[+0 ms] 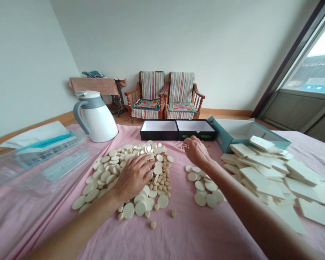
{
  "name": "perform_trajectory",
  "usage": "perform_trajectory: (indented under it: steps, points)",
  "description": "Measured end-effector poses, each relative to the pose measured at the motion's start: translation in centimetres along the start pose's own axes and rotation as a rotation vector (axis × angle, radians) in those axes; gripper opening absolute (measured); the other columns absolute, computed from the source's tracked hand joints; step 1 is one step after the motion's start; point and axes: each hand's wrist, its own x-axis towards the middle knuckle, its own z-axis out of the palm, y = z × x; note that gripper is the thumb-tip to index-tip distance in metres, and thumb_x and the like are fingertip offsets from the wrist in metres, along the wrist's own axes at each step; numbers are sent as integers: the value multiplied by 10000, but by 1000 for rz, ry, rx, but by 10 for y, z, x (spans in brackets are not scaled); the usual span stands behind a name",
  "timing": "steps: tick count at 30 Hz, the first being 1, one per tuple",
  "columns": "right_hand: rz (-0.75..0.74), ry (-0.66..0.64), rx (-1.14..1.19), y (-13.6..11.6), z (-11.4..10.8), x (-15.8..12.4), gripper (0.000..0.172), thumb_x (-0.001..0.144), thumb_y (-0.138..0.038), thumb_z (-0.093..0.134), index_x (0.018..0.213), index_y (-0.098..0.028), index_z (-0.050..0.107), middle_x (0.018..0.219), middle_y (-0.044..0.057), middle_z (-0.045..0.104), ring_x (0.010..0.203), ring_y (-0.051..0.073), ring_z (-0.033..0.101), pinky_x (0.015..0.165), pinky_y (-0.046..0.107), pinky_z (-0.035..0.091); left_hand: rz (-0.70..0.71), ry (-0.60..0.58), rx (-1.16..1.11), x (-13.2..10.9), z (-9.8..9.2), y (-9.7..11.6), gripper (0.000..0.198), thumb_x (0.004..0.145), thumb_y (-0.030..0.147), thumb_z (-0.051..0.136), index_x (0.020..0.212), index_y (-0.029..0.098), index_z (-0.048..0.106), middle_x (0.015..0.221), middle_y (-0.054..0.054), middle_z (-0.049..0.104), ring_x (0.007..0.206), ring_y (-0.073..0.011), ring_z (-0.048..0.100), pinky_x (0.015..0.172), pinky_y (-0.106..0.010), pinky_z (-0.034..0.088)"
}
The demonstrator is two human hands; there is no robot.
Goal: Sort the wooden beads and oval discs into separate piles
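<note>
My left hand (pixel 134 177) lies palm down on a spread heap of round pale wooden discs (pixel 105 176), its fingers stretched out over them. Small wooden cubes (pixel 162 178) are mixed in along the heap's right side, just beyond my fingertips. Farther forward, my right hand (pixel 196 150) is bent downward close in front of a black box (pixel 158 135). Its fingers are drawn together around small wooden pieces (pixel 184 146) near the cloth; the hand partly hides them. A smaller group of discs (pixel 211 200) rests beside my right forearm.
Thin square wooden tiles (pixel 260 177) are piled at right, against a teal box (pixel 224 135). A white and grey jug (pixel 104 122) stands at left, behind clear plastic packaging (pixel 51 159). Pink cloth (pixel 178 231) covers the table. Two wooden armchairs (pixel 181 86) stand by the wall.
</note>
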Motion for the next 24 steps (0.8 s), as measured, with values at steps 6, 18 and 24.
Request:
perform_trajectory:
  steps: [6,18,24]
  points:
    - [-326,-207,387,-46,16,-28,206,765,-147,551,962,-155,612,917,59,595,738,123,553,703,228,420,8,18,-4,-1,2,-1,309,894,258,449,1154,204,609,1278,-80,566,1216,-241,477,1029,-456,378]
    - [-297,-123,434,-62,30,-41,280,700,-29,463,912,-160,590,929,63,562,763,131,541,695,229,422,61,85,-11,-3,2,-2,242,889,222,465,1058,204,637,1181,-58,636,1154,-215,541,1062,-467,328]
    - [-282,-126,406,-51,28,-34,236,731,-27,433,807,-156,615,861,60,588,764,131,546,696,222,407,52,78,-8,-3,1,-2,241,890,219,465,1061,196,634,1155,-61,650,1140,-215,550,1049,-465,336]
